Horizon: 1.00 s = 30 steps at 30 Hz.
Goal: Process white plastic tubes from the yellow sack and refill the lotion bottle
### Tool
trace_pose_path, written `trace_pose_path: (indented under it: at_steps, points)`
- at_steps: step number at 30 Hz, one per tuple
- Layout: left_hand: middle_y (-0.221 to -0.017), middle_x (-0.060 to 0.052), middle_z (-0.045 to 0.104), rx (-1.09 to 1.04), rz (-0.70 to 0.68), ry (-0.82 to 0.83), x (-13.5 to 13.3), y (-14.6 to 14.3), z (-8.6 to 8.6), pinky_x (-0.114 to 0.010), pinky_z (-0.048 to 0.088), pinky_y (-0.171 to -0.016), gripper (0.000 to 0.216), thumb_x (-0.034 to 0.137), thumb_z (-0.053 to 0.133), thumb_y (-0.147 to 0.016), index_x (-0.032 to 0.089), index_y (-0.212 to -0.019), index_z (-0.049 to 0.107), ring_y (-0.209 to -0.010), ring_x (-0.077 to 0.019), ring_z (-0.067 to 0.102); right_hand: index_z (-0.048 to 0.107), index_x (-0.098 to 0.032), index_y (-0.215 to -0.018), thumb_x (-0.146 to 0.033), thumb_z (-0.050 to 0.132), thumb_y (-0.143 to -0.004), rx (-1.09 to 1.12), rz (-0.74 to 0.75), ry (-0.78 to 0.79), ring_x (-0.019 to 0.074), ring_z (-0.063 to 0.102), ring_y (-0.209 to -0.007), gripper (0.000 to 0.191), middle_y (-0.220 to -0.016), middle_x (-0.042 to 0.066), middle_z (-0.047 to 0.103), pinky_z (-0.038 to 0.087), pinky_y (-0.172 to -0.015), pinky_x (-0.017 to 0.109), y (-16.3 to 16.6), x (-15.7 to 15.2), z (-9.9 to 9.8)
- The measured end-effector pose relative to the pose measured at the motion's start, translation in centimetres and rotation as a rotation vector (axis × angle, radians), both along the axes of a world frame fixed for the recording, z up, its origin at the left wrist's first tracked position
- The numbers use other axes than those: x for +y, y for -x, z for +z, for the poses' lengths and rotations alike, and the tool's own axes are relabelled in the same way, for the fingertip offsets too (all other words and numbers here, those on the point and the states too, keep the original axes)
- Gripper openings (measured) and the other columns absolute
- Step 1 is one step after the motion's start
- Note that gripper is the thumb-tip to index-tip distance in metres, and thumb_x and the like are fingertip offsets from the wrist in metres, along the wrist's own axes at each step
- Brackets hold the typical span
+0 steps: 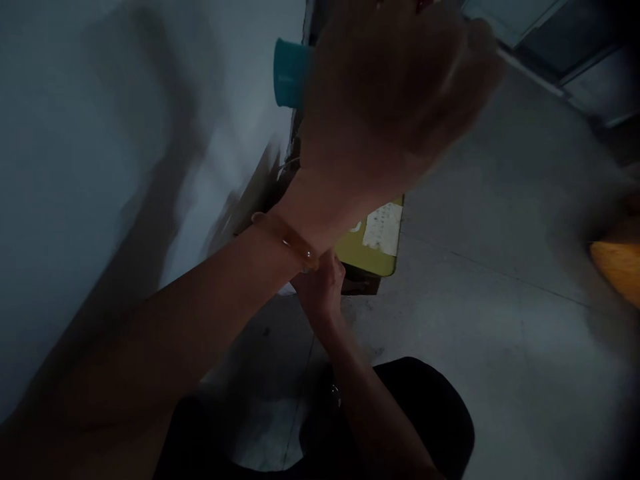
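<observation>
Left hand (400,87): one o'clock — cannot tell fingers' state; partly hides teal cup (290,73).
Right hand (323,283): six o'clock — fingers folded, cannot tell around what.
Yellow-green panel (363,253): three o'clock.
Wall (75,153): nine o'clock.

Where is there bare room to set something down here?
The widest free patch is the floor between the yellow-green surface and the orange object at the right edge. It's crowded by the wall, around the left hand, teal cup and right hand.

My left arm (200,307) stretches forward, its hand (400,87) curled, while my right hand (323,280) bunches beneath the wrist (305,213).
</observation>
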State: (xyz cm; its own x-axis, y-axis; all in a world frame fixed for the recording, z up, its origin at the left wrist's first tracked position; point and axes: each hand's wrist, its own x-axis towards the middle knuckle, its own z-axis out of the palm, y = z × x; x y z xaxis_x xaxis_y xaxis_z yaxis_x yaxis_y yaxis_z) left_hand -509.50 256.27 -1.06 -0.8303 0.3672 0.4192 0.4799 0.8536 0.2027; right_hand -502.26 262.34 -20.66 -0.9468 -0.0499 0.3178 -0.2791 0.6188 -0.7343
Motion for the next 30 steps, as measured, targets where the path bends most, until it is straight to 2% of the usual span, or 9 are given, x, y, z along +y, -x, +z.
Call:
trace_pose_path:
  at_steps: [2, 4, 7, 9, 10, 12, 14, 21, 30]
  points:
    - [-0.074, -0.007, 0.043, 0.253, 0.145, 0.225, 0.4, 0.0, -0.1, -0.032, 0.02, -0.054, 0.016, 0.012, -0.008, -0.058, 0.016, -0.051, 0.006, -0.098, -0.0447, 0.065, 0.055, -0.021, -0.12, -0.025, 0.061, -0.076, -0.017, -0.005, 0.002, 0.0248, 0.068, -0.086, 0.045, -0.1, 0.008, 0.07, 0.053, -0.072, 0.036, 0.0, 0.1, 0.1]
    - [-0.066, -0.006, 0.04, 0.367, 0.194, 0.345, 0.8, 0.2, -0.4, -0.032, 0.019, -0.054, 0.017, 0.008, -0.009, -0.057, 0.019, -0.055, 0.004, -0.086, -0.0369, 0.069, 0.055, -0.021, -0.121, -0.025, 0.06, -0.077, -0.034, -0.02, 0.002, 0.0255, 0.068, -0.086, 0.044, -0.099, 0.008, 0.07, 0.053, -0.072, 0.036, 0.0, 0.1, 0.1]
    - [-0.061, -0.003, 0.046, 0.401, 0.213, 0.273, 1.4, 0.4, -0.9, -0.033, 0.028, -0.054, 0.037, 0.011, -0.004, -0.063, 0.015, -0.054, 0.032, -0.084, -0.0293, 0.072, 0.055, -0.02, -0.122, -0.027, 0.059, -0.079, -0.049, -0.031, -0.003, 0.0276, 0.068, -0.089, 0.043, -0.099, 0.01, 0.069, 0.054, -0.073, 0.038, 0.1, 0.2, 0.0]
    - [-0.07, -0.003, 0.055, 0.317, 0.197, 0.239, 1.7, 0.5, -1.2, -0.041, 0.037, -0.06, 0.062, 0.012, -0.001, -0.065, 0.016, -0.073, 0.06, -0.092, -0.0285, 0.072, 0.054, -0.02, -0.123, -0.027, 0.059, -0.08, -0.061, -0.021, -0.006, 0.0283, 0.068, -0.09, 0.044, -0.1, 0.01, 0.068, 0.054, -0.072, 0.039, 0.2, 0.3, 0.0]
    - [-0.078, -0.004, 0.056, 0.25, 0.176, 0.244, 1.8, 0.4, -1.4, -0.046, 0.039, -0.065, 0.07, 0.011, -0.001, -0.066, 0.017, -0.088, 0.066, -0.099, -0.0299, 0.071, 0.054, -0.02, -0.123, -0.027, 0.059, -0.08, -0.063, -0.014, -0.007, 0.0283, 0.068, -0.09, 0.044, -0.1, 0.01, 0.068, 0.054, -0.072, 0.038, 0.2, 0.3, 0.0]
    - [-0.086, -0.006, 0.052, 0.129, 0.136, 0.262, 1.8, 0.4, -1.6, -0.053, 0.038, -0.074, 0.074, 0.011, 0.0, -0.071, 0.017, -0.106, 0.064, -0.109, -0.0338, 0.065, 0.054, -0.021, -0.124, -0.028, 0.06, -0.08, -0.064, -0.01, -0.008, 0.0282, 0.068, -0.091, 0.045, -0.101, 0.01, 0.068, 0.053, -0.071, 0.036, 0.2, 0.4, 0.0]
    - [-0.087, -0.008, 0.047, 0.081, 0.146, 0.272, 1.8, 0.3, -1.8, -0.057, 0.036, -0.081, 0.066, 0.014, 0.001, -0.079, 0.018, -0.111, 0.059, -0.114, -0.0362, 0.059, 0.053, -0.022, -0.125, -0.029, 0.062, -0.081, -0.073, -0.013, -0.012, 0.028, 0.068, -0.091, 0.046, -0.102, 0.009, 0.069, 0.053, -0.07, 0.034, 0.2, 0.3, 0.0]
    - [-0.086, -0.007, 0.043, 0.047, 0.294, 0.236, 1.6, 0.8, -3.1, -0.052, 0.036, -0.084, 0.043, 0.014, 0.018, -0.081, 0.021, -0.101, 0.056, -0.098, -0.0313, 0.059, 0.046, -0.026, -0.13, -0.031, 0.065, -0.081, -0.054, 0.002, -0.027, 0.0274, 0.068, -0.095, 0.053, -0.109, 0.008, 0.068, 0.053, -0.072, 0.033, 0.1, 0.2, -0.5]
    - [-0.078, -0.008, 0.047, 0.224, 0.297, 0.224, 0.2, 0.2, -5.8, -0.047, 0.044, -0.076, 0.036, 0.017, 0.02, -0.089, 0.019, -0.093, 0.055, -0.085, -0.0296, 0.063, 0.046, -0.026, -0.131, -0.035, 0.067, -0.082, -0.047, -0.019, -0.03, 0.0284, 0.068, -0.093, 0.053, -0.106, 0.009, 0.067, 0.054, -0.072, 0.035, 0.0, -0.3, -0.8]
